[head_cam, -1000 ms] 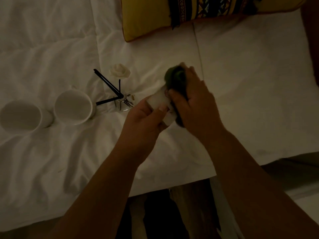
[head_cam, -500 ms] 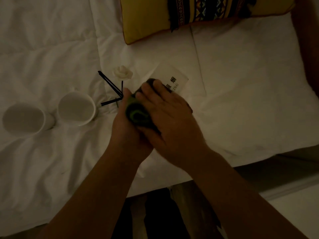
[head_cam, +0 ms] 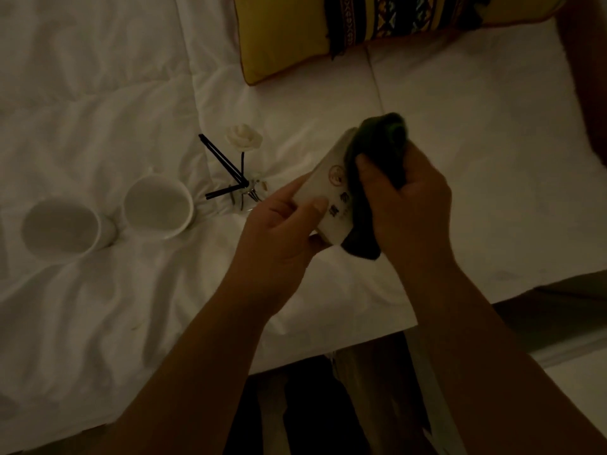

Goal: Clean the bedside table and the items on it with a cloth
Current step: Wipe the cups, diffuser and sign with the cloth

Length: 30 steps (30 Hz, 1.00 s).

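Holding small white sign (head_cam: 331, 200) steady with left hand (head_cam: 282, 231), lifted off bed (head_cam: 98, 307) so right hand (head_cam: 407, 205), gripping dark green cloth (head_cam: 377, 149), rubbed its face.

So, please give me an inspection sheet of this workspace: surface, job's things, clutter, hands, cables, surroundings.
Surface: white bedding, wrinkled on the left; the bedside table itself is not in view.
Job's things: dark green cloth pressed against a small white card with dark printed characters, both held above the bedding.
Clutter: two white cups on the bedding; a small clear vase with black sticks and a white flower lying beside them.
Hands: left hand pinches the card; right hand grips the cloth.
Cables: nothing seen.
Surroundings: yellow patterned pillow at the top; dim light; dark floor below the bed edge.
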{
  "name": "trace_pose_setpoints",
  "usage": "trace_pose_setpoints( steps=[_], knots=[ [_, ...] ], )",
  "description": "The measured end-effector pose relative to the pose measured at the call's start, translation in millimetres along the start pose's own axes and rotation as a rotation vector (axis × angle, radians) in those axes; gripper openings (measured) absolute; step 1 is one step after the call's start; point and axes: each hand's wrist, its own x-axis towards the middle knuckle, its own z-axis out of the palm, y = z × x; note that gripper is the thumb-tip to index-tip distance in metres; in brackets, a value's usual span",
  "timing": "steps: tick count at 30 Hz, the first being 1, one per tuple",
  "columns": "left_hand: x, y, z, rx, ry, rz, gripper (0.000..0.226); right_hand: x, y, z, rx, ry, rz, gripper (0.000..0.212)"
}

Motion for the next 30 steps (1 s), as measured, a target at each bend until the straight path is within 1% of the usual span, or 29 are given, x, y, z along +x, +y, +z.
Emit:
trace_pose_setpoints(
  steps=[1,2,3,4,5,6,7,9,10,11,12,14,15,16,19,22,25,28,30],
  knots=[
    [-1.1,2.9,-4.4,0.005,-0.024,-0.037,0.029,2.6,1.6,-4.9,0.129,-0.025,0.094,0.021],
    [-1.3,5.8,-8.5,-0.015,-0.036,-0.073,0.026,4.2,3.2,-9.9,0.301,-0.083,0.196,0.015],
    [-0.8,8.5,-11.4,-0.045,-0.024,-0.098,0.021,4.7,6.0,-13.9,0.466,-0.151,0.295,0.013],
    [-1.0,9.9,-12.1,-0.066,0.016,-0.114,0.018,3.0,8.2,-16.6,0.572,-0.202,0.362,0.015],
    [-0.7,10.3,-10.4,-0.072,0.071,-0.123,0.017,0.6,10.9,-18.9,0.593,-0.209,0.38,0.018],
    [-0.6,8.2,-7.4,-0.05,0.132,-0.12,0.017,-2.9,13.0,-20.0,0.569,-0.177,0.367,0.021],
    [-0.9,4.6,-3.0,-0.007,0.181,-0.102,0.018,-7.2,13.7,-20.3,0.503,-0.116,0.32,0.024],
    [-2.4,-2.5,8.8,0.066,0.242,-0.096,0.02,-18.4,10.8,-19.9,0.309,0.014,0.15,0.032],
    [-2.8,-4.4,15.4,0.044,0.244,-0.135,0.024,-25.5,10.3,-19.7,0.192,0.068,0.028,0.04],
    [-2.3,-4.2,21.7,-0.033,0.232,-0.203,0.03,-33.4,10.3,-19.1,0.077,0.105,-0.127,0.049],
    [-1.5,-2.4,27.6,-0.134,0.218,-0.274,0.037,-41.4,10.1,-18.0,-0.037,0.115,-0.299,0.053],
    [0.9,1.1,34.8,-0.3,0.226,-0.337,0.051,-53.9,9.5,-16.3,-0.223,0.071,-0.59,0.049],
    [2.1,1.2,35.0,-0.329,0.243,-0.339,0.054,-58.3,10.1,-14.7,-0.272,0.036,-0.658,0.046],
    [2.3,1.8,34.4,-0.338,0.241,-0.335,0.054,-61.8,10.5,-13.1,-0.294,-0.006,-0.671,0.044],
    [-0.5,5.4,30.1,-0.423,0.129,-0.363,0.054,-69.5,8.1,-6.6,-0.322,-0.115,-0.563,0.043],
    [-3.8,10.2,26.5,-0.45,0.017,-0.353,0.05,-64.5,3.2,-1.8,-0.357,-0.171,-0.472,0.046],
    [-1.0,14.6,25.9,-0.43,-0.048,-0.309,0.047,-56.5,-2.5,0.8,-0.309,-0.167,-0.391,0.051],
    [3.4,18.9,27.7,-0.375,-0.075,-0.282,0.045,-52.1,-4.3,2.0,-0.146,-0.135,-0.325,0.053],
    [4.3,18.2,27.4,-0.342,-0.068,-0.266,0.045,-47.6,-5.3,2.6,-0.062,-0.118,-0.243,0.063]
  ],
)
